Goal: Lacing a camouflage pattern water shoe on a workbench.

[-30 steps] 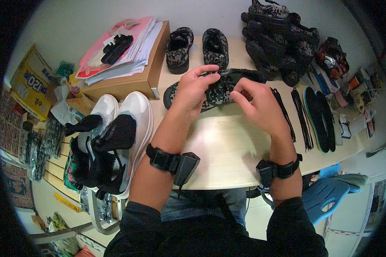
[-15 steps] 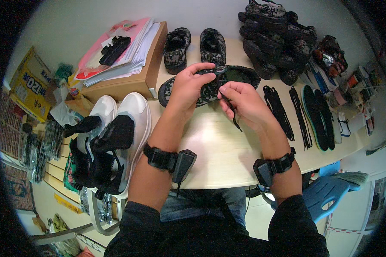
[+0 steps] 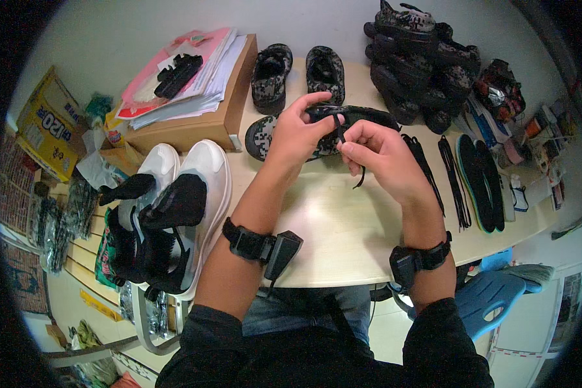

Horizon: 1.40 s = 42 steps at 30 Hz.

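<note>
A black-and-grey camouflage shoe [image 3: 260,138] lies on the table with its toe to the left and its opening to the right. My left hand [image 3: 299,131] grips it around the middle, hiding much of the upper; the index finger reaches over the top and the thumb lies beside the lace. Between my right hand's [image 3: 383,153] thumb and fingers a black shoelace [image 3: 340,129] is pinched, running up to the shoe. A loose lace end dangles below these fingers. Bundled black laces [image 3: 456,184] and dark insoles [image 3: 478,181] lie to the right.
Two camouflage shoes [image 3: 325,74] stand behind, with a pile of similar shoes [image 3: 423,64] at the back right. A cardboard box [image 3: 233,97] bears papers at the left. Large white-and-black shoes [image 3: 216,174] sit nearer, and a blue chair [image 3: 498,294] stands beyond the table's right edge.
My right hand has risen slightly and shifted right, still pinching the lace. My left hand has moved a little to the right, and more of the shoe's toe shows.
</note>
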Tool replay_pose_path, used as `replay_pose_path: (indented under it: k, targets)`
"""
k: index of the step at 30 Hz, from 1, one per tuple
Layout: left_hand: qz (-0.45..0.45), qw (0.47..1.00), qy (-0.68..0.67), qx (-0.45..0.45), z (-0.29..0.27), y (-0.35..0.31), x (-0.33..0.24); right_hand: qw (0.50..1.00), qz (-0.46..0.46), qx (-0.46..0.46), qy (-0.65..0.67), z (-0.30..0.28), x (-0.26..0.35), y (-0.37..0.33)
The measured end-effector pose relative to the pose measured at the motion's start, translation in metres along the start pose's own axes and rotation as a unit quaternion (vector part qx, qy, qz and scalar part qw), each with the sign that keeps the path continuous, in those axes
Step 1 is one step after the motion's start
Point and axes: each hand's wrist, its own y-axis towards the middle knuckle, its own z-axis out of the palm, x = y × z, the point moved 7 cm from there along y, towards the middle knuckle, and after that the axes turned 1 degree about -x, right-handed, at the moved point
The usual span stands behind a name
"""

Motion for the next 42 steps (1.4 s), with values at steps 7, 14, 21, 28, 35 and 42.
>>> replay_pose_path:
  k: [7, 14, 21, 28, 35, 42]
  targets:
    - [0.002, 0.999, -0.031, 0.007, -0.002, 0.003, 0.001, 0.995, -0.003, 0.095, 0.033, 0.009, 0.013, -0.011]
    - [-0.009, 0.982, -0.178, 0.065, 0.003, 0.004, 0.0, 0.98, -0.017, 0.195, -0.026, 0.018, 0.001, -0.014]
    - [-0.018, 0.983, -0.167, 0.08, 0.004, 0.001, -0.001, 0.955, -0.006, 0.126, -0.267, 0.008, -0.009, -0.008]
    - [-0.026, 0.988, -0.118, 0.098, 0.009, -0.002, -0.003, 0.916, 0.004, 0.124, -0.382, 0.007, -0.017, -0.005]
    - [-0.043, 0.982, -0.153, 0.107, 0.006, -0.001, 0.005, 0.935, -0.133, -0.109, -0.309, -0.01, 0.014, 0.0]
    - [-0.037, 0.982, -0.154, 0.098, 0.007, 0.0, 0.002, 0.893, -0.207, -0.19, -0.352, -0.016, 0.012, 0.002]
